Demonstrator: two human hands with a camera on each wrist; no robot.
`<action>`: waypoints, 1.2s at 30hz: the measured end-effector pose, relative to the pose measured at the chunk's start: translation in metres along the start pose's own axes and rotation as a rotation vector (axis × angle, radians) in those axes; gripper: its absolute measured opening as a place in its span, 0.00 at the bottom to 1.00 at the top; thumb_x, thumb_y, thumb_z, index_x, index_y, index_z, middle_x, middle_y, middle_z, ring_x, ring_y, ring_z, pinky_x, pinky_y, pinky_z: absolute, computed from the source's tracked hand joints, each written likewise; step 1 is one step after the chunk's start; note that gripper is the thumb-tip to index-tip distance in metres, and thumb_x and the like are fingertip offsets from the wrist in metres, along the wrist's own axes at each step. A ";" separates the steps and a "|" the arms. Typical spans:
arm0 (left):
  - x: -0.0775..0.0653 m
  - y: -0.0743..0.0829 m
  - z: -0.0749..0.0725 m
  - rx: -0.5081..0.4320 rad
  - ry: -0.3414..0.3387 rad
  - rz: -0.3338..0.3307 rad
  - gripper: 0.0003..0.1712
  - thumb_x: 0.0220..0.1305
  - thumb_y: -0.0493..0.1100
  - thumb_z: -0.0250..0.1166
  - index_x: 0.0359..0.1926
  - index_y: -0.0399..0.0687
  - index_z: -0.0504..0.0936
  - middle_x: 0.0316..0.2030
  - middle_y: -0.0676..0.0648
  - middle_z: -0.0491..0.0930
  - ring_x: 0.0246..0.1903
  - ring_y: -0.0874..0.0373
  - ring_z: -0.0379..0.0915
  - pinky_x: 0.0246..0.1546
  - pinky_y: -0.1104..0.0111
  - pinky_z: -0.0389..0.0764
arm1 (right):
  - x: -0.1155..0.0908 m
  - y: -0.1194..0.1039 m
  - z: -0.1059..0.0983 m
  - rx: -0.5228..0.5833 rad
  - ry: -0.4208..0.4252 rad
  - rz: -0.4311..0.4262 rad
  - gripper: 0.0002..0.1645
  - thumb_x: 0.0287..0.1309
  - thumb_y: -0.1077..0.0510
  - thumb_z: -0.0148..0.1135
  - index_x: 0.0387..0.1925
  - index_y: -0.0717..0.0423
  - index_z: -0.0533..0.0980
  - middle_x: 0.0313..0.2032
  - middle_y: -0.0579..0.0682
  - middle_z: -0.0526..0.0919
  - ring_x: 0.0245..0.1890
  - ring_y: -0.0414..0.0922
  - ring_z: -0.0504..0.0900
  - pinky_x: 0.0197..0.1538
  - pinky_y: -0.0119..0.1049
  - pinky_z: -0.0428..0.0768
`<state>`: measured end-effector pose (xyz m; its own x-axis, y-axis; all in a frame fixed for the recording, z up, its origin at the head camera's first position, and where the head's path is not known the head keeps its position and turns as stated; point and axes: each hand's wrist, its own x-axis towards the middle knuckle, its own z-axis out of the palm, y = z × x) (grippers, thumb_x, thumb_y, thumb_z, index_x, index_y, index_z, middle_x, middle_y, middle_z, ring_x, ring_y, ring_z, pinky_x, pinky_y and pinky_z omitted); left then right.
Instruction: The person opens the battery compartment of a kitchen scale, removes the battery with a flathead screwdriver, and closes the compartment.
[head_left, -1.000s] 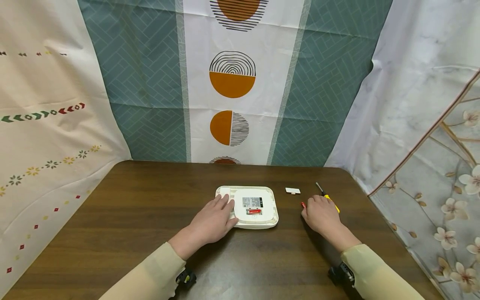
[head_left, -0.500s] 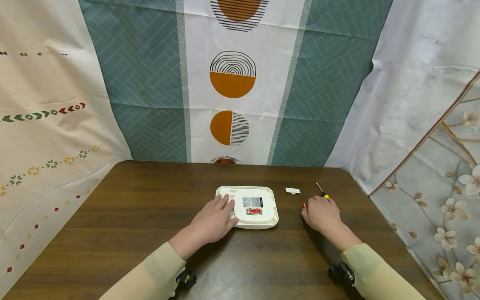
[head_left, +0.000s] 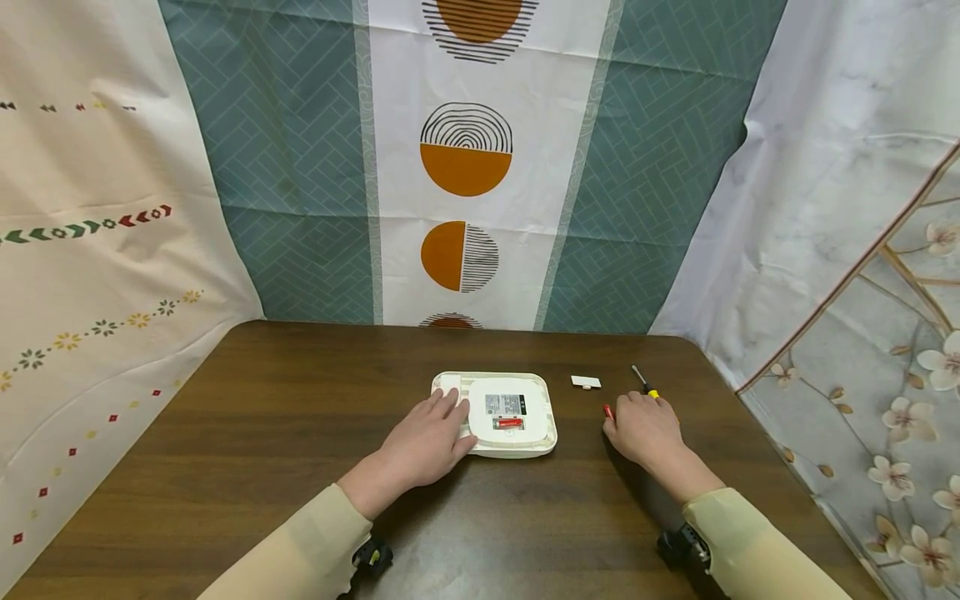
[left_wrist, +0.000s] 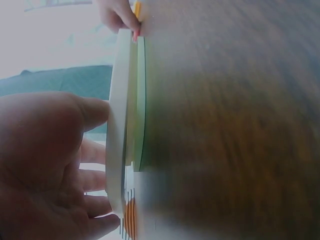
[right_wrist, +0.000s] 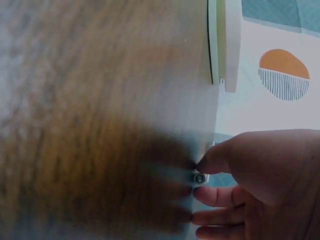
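Observation:
A white device (head_left: pixel 487 387) with rounded corners lies on the table, its label and open battery compartment facing up. One red battery (head_left: pixel 508 423) sits in that compartment. My left hand (head_left: pixel 423 442) rests on the device's left side, fingers spread; in the left wrist view the thumb touches the device's edge (left_wrist: pixel 117 115). To the right, at the tabletop, my right hand (head_left: pixel 647 429) pinches another red battery (head_left: pixel 608 411) between thumb and forefinger. Its round end (right_wrist: pixel 199 178) shows in the right wrist view. A screwdriver (head_left: pixel 649 388) with a yellow handle lies partly hidden behind that hand.
A small white battery cover (head_left: pixel 586 382) lies between the device and the screwdriver. The brown wooden table (head_left: pixel 300 417) ends at patterned cloth hangings (head_left: pixel 300 167) at the back and sides.
My right hand's battery has shifted very slightly, its red end turning a little, and more of the screwdriver's handle is covered. The left hand and the device stay where they were.

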<state>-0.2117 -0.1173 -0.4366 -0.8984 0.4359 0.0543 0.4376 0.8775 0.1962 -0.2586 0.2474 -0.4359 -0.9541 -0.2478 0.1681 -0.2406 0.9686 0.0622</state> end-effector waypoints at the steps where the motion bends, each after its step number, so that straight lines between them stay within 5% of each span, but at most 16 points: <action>1: 0.000 0.000 0.000 0.000 -0.002 0.000 0.38 0.85 0.58 0.61 0.81 0.36 0.71 0.82 0.33 0.62 0.83 0.34 0.55 0.82 0.47 0.61 | 0.000 0.000 0.000 0.002 0.000 0.001 0.16 0.68 0.53 0.65 0.28 0.59 0.76 0.32 0.55 0.79 0.41 0.62 0.85 0.55 0.63 0.82; 12: 0.000 0.000 -0.002 -0.004 -0.007 -0.003 0.38 0.85 0.58 0.60 0.81 0.36 0.71 0.83 0.33 0.61 0.83 0.34 0.54 0.82 0.47 0.60 | 0.000 0.000 -0.001 0.016 0.005 0.001 0.17 0.68 0.52 0.69 0.31 0.61 0.75 0.33 0.56 0.80 0.42 0.62 0.86 0.56 0.64 0.81; 21: 0.000 -0.001 -0.001 -0.002 -0.016 -0.012 0.39 0.85 0.59 0.60 0.82 0.38 0.70 0.83 0.34 0.61 0.83 0.35 0.53 0.82 0.47 0.60 | -0.004 -0.003 -0.002 0.055 0.121 -0.011 0.18 0.68 0.55 0.73 0.39 0.66 0.75 0.34 0.59 0.82 0.40 0.63 0.86 0.53 0.63 0.83; 30: 0.000 0.000 -0.003 -0.003 -0.015 -0.010 0.38 0.85 0.58 0.60 0.81 0.37 0.70 0.83 0.33 0.61 0.83 0.35 0.54 0.82 0.47 0.60 | -0.003 -0.009 -0.006 0.086 0.225 -0.053 0.21 0.68 0.59 0.72 0.52 0.71 0.78 0.49 0.67 0.87 0.52 0.68 0.86 0.60 0.64 0.81; 36: -0.001 0.001 -0.003 -0.005 -0.016 -0.011 0.38 0.86 0.58 0.60 0.81 0.37 0.70 0.83 0.34 0.61 0.83 0.35 0.54 0.82 0.47 0.60 | -0.001 -0.016 -0.008 0.064 0.230 -0.101 0.32 0.70 0.56 0.72 0.67 0.72 0.76 0.68 0.70 0.80 0.68 0.69 0.79 0.71 0.68 0.74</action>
<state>-0.2108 -0.1173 -0.4334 -0.9025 0.4292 0.0365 0.4273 0.8813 0.2020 -0.2523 0.2322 -0.4296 -0.8608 -0.3340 0.3840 -0.3503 0.9362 0.0289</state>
